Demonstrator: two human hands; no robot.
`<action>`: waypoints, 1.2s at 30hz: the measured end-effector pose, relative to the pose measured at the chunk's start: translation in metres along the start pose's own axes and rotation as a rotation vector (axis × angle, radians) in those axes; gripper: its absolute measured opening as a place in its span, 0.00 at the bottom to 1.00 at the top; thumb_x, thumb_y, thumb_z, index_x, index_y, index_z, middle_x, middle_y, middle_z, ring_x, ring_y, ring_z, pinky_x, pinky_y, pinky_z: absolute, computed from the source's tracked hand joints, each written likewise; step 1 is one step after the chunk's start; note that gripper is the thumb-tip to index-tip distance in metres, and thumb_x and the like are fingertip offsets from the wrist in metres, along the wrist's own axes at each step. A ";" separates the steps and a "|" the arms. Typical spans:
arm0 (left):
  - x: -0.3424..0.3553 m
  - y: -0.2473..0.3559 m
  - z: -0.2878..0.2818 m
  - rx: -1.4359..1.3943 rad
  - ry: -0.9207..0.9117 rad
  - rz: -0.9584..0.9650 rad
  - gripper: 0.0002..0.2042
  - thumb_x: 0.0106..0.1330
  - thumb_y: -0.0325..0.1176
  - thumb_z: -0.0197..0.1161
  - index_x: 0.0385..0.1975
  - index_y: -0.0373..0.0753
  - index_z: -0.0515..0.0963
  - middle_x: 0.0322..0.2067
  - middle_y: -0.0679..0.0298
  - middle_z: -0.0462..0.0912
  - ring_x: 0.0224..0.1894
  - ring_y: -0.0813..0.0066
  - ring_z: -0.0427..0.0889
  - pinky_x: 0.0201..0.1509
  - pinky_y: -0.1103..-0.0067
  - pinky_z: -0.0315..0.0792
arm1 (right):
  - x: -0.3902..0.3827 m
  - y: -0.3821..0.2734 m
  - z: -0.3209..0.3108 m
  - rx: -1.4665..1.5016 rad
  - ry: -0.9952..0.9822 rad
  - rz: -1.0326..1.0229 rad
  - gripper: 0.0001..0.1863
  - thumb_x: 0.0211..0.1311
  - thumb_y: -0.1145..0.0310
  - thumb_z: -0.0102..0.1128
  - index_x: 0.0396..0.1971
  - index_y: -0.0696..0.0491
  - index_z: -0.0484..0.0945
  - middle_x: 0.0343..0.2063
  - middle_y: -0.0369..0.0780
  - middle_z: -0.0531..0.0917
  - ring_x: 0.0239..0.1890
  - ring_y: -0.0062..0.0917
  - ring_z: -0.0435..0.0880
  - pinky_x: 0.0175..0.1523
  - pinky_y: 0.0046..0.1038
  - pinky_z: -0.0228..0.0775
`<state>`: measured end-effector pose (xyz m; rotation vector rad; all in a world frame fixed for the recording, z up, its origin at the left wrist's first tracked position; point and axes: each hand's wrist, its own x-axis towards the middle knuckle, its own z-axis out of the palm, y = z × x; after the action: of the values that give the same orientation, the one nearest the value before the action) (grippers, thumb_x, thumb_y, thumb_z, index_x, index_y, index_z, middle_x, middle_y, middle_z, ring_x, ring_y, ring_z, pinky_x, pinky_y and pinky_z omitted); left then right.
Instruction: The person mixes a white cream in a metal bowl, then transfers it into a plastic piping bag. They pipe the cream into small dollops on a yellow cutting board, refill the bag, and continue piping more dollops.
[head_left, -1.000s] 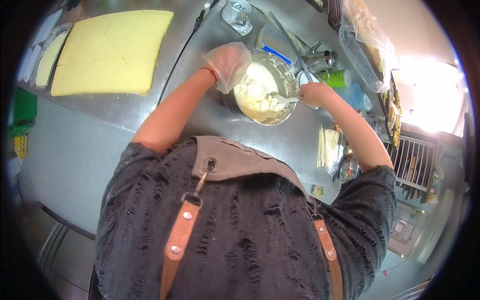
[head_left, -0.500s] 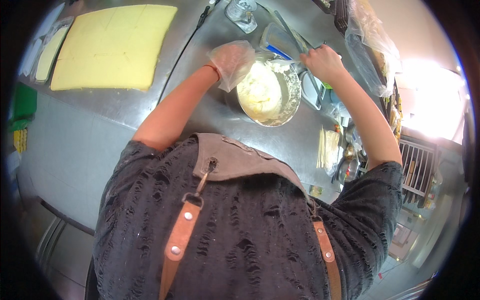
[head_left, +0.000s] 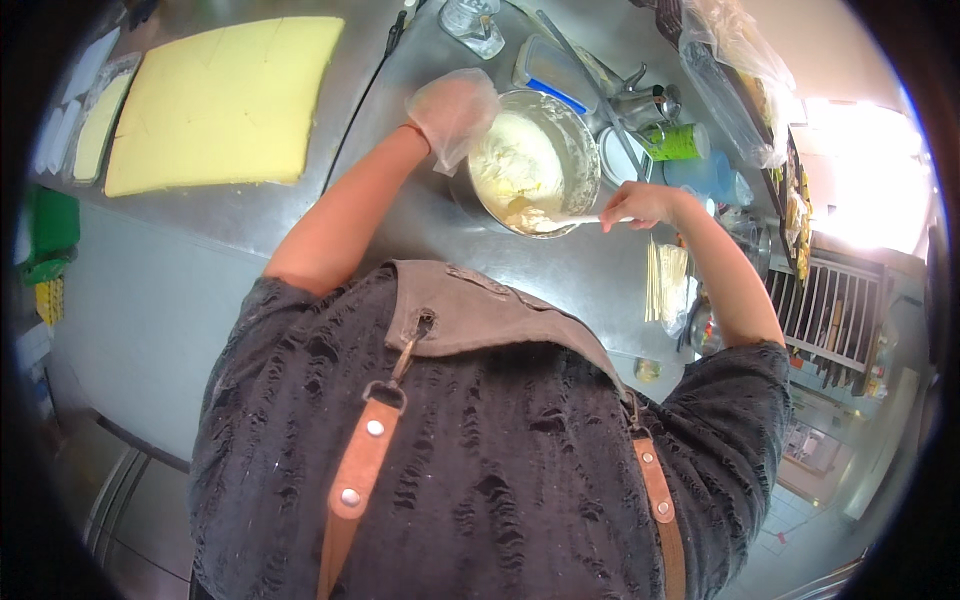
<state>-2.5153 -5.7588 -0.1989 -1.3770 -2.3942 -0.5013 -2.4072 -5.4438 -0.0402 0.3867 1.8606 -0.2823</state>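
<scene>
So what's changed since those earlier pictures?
The right hand has moved the spatula from the right side of the bowl to its far rim, then back toward its near rim. Nothing was let go. The left hand stays by the bowl's left rim; the yellow slab lies as before.

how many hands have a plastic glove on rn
1: the clear plastic glove is on the left hand, beside the metal bowl. The right hand, holding the white spatula, is bare. Both hands show, so none is hidden.
</scene>
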 end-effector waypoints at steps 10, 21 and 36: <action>-0.058 0.042 -0.084 -0.449 0.457 -0.146 0.11 0.63 0.28 0.67 0.44 0.33 0.81 0.42 0.54 0.84 0.46 0.56 0.83 0.51 0.70 0.77 | -0.050 0.024 0.076 0.585 0.297 -0.396 0.15 0.69 0.57 0.61 0.42 0.52 0.87 0.20 0.28 0.75 0.18 0.12 0.64 0.20 0.18 0.50; -0.060 0.113 -0.095 -0.434 0.503 -0.211 0.24 0.54 0.31 0.75 0.50 0.32 0.76 0.43 0.54 0.83 0.45 0.56 0.83 0.51 0.70 0.76 | -0.088 -0.001 0.148 0.757 0.482 -0.779 0.14 0.73 0.62 0.57 0.46 0.56 0.86 0.18 0.26 0.74 0.17 0.09 0.63 0.21 0.15 0.51; -0.039 0.137 -0.089 -0.325 0.702 -0.402 0.54 0.42 0.60 0.81 0.62 0.26 0.63 0.53 0.46 0.75 0.57 0.50 0.76 0.62 0.64 0.70 | -0.094 -0.078 0.210 -0.555 1.498 -0.312 0.22 0.58 0.70 0.59 0.55 0.49 0.75 0.22 0.37 0.79 0.24 0.30 0.83 0.31 0.31 0.70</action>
<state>-2.3678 -5.7647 -0.1194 -0.6319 -2.0231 -1.2804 -2.2285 -5.6064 -0.0164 -0.1990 3.3268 0.4907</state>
